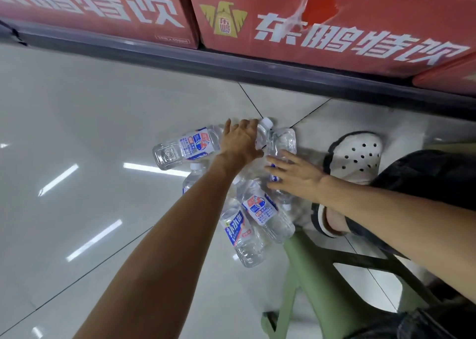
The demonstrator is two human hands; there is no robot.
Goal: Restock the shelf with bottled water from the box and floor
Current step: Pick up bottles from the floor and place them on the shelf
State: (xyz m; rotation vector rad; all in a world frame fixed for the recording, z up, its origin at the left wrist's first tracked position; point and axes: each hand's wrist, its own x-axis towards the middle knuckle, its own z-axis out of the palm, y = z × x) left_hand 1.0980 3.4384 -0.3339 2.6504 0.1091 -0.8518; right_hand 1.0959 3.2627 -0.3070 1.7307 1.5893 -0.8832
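View looking down at a glossy grey tiled floor (77, 122). Several clear water bottles (260, 209) with blue, red and white labels lie on their sides in a loose heap at the centre of the frame. The left hand (240, 142) reaches in from the lower left; its fingers curl over the neck of one bottle (264, 132) at the top of the heap, though how firm the hold is cannot be told. Another bottle (185, 146) lies just left of that hand. The right hand (296, 173) comes in from the right, fingers spread flat on a bottle (282, 142) lying in the heap. A white perforated clog (355, 155) sits just right of the heap. A green stool (309, 274) is at the lower centre right. Red cartons (334, 21) with white lettering fill the top of the frame, above a dark shelf edge (231, 66).
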